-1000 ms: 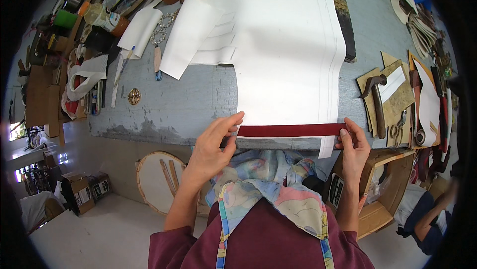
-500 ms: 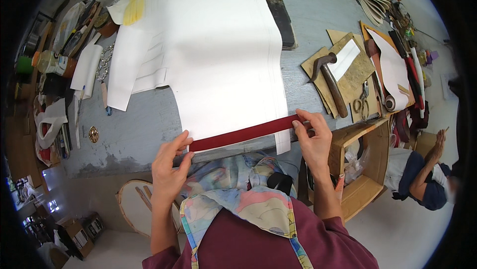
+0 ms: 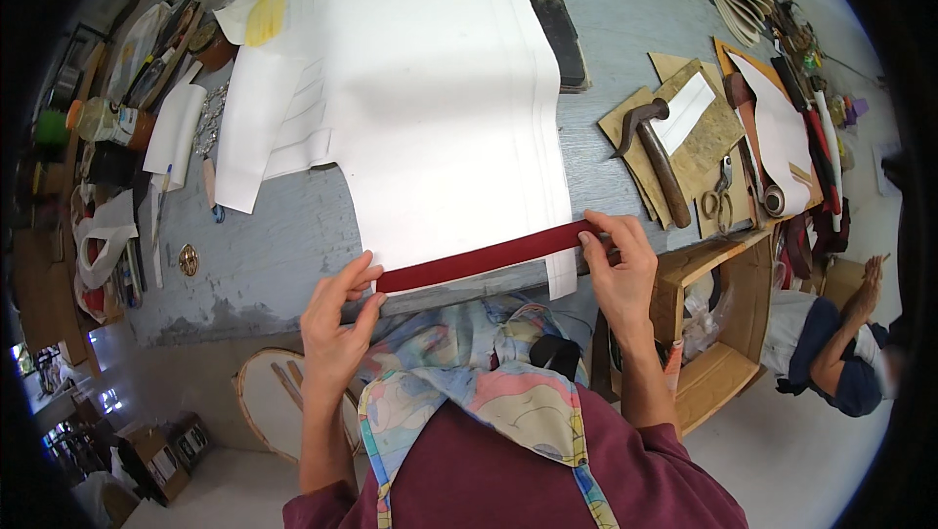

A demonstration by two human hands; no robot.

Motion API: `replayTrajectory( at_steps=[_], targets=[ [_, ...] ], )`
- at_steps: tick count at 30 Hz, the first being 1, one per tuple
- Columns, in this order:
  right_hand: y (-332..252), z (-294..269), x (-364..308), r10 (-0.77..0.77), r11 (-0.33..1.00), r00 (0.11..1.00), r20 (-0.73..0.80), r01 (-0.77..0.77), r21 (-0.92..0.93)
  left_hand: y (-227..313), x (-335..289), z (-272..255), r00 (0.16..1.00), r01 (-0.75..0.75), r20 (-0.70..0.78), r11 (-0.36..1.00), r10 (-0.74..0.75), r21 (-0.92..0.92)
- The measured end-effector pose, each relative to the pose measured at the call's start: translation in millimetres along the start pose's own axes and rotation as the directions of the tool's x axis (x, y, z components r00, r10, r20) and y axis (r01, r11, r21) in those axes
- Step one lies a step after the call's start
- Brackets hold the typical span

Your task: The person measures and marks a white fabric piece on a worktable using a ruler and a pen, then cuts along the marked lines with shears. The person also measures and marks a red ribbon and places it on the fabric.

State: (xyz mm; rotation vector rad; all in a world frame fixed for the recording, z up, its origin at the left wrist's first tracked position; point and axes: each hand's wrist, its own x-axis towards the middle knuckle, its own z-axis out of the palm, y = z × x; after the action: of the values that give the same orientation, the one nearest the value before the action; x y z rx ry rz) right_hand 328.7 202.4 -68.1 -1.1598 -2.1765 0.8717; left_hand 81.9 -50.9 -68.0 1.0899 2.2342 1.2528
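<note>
A narrow dark red strip [image 3: 479, 260], perhaps leather or fabric, runs across the near edge of a large white sheet [image 3: 449, 128]. My left hand [image 3: 337, 319] pinches its left end between thumb and fingertips. At the other end, my right hand [image 3: 620, 260] grips the strip between thumb and forefinger. The strip lies nearly flat, its right end slightly farther from me than its left. Faint pencil lines mark the white sheet, and its near edge shows just below the strip.
Right of the sheet, a hammer [image 3: 661, 163] and scissors [image 3: 720, 197] lie on tan boards [image 3: 625, 124]. An open wooden drawer [image 3: 718, 373] juts out at the right. A dark block [image 3: 559, 31] touches the sheet's far right. A small brass piece [image 3: 189, 259] lies left. Another person [image 3: 831, 353] sits far right.
The whole view has shifted slightly to the right. Both hands keep their hold on the strip's ends, and the strip stays in place on the sheet.
</note>
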Motion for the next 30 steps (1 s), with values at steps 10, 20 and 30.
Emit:
replayTrajectory(
  at_steps=[10,20,30],
  targets=[
    [1.9,-1.3,0.2,-0.06,0.998,0.998,0.017,0.06,-0.036,0.5,-1.5,1.7,0.999,0.034,-0.013,0.999,-0.034,0.003],
    [-6.3,-7.2,4.0,-0.235,0.947,0.953,0.192,0.269,-0.174,0.9,-2.3,3.0,0.999,0.022,-0.028,1.0,-0.022,-0.011],
    [-4.2,-7.2,5.8,-0.229,0.942,0.945,0.233,0.276,-0.19,-0.7,-3.5,3.2,0.999,0.009,-0.032,1.0,-0.01,-0.022]
  ],
)
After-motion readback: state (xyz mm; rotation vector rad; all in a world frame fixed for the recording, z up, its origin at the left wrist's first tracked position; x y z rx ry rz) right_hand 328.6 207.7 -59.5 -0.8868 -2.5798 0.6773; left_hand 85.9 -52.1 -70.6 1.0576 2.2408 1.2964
